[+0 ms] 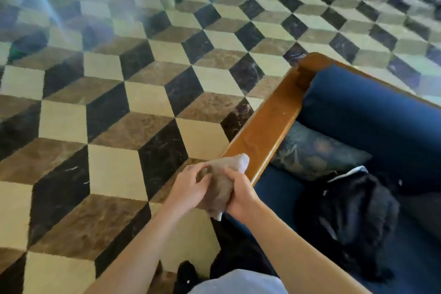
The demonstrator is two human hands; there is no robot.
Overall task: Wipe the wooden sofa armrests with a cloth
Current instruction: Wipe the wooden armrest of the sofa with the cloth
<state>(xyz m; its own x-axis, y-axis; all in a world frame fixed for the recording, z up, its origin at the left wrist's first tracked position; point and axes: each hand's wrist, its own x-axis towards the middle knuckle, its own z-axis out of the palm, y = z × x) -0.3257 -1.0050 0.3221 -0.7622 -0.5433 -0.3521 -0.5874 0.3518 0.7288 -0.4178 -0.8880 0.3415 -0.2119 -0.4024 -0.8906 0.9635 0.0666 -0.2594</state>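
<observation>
A polished wooden armrest [269,122] runs from the lower middle up to the right along a blue sofa [372,112]. A bunched beige and white cloth [222,179] sits at the armrest's near end, its white tip resting against the wood. My left hand [191,186] grips the cloth from the left side. My right hand [238,193] is closed around it from the right. Both hands hold the cloth together just off the near end of the armrest.
A patterned cushion [315,150] and a black bag [353,210] lie on the sofa seat. The floor [114,102] is tiled in a cube pattern of black, brown and cream. My dark shoe [186,274] shows at the bottom.
</observation>
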